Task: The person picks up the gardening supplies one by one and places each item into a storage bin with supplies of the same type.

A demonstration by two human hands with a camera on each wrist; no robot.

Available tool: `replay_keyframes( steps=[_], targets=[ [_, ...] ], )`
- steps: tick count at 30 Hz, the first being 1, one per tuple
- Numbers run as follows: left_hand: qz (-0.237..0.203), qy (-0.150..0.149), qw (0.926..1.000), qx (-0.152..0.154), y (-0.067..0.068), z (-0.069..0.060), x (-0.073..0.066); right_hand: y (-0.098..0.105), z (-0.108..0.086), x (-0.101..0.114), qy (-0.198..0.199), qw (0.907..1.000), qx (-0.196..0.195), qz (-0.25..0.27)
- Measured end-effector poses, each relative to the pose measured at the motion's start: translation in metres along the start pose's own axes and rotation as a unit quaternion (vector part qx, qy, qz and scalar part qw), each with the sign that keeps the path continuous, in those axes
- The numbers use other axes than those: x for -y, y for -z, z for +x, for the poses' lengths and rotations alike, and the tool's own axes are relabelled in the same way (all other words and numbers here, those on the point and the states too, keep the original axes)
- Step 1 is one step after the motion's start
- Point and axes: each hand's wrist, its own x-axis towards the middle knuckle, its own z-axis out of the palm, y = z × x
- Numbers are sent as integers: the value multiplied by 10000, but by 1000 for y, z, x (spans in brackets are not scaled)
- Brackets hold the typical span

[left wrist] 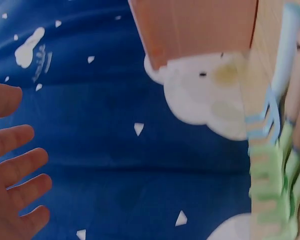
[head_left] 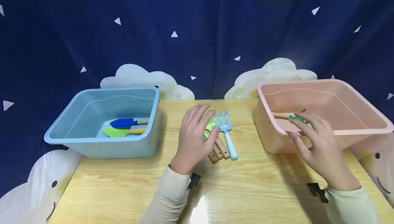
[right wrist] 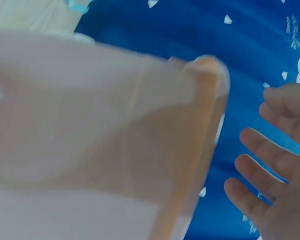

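My left hand point(head_left: 195, 135) hovers over the middle of the table with its fingers loosely bent and nothing in them. Beneath it lie several garden hand tools with green heads and brown handles point(head_left: 222, 148), partly hidden by the hand. Beside them is a light blue hand fork point(head_left: 230, 143); the left wrist view shows a green pronged head point(left wrist: 272, 172) next to it. My right hand point(head_left: 320, 145) is over the near-left rim of the pink bin point(head_left: 263, 131), fingers spread and holding nothing. Inside that bin lies a green-headed tool with a wooden handle point(head_left: 280, 115), its head partly behind the fingers.
A blue bin point(head_left: 107, 148) stands at the left of the wooden table point(head_left: 246, 189). In it lie a dark blue trowel point(head_left: 122, 123) and a light green trowel point(head_left: 117, 131). A dark blue curtain point(head_left: 197, 12) hangs behind the table.
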Motion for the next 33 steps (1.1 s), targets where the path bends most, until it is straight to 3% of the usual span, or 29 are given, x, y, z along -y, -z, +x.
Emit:
replay_keyframes(
  steps=[9,17,21,28,33],
  targets=[
    [80,-188,9991,365,-28,-1,-19,15,-22,-31,-602,9969,-270,-429],
    [169,-378,9977,544,-47,-5,-34,38,-45,-61,-1236,9853,-288,-1147],
    [128,-410,9963,738,-55,-5,-43,46,-56,-78,-1443,9810,-496,-1195],
    [32,-599,9902,1257,-64,-11,-58,50,-68,-94,-1596,9767,-535,-1328],
    [141,-879,9827,1625,-66,-20,-61,49,-70,-99,-1547,9765,-591,-1382]
  ],
)
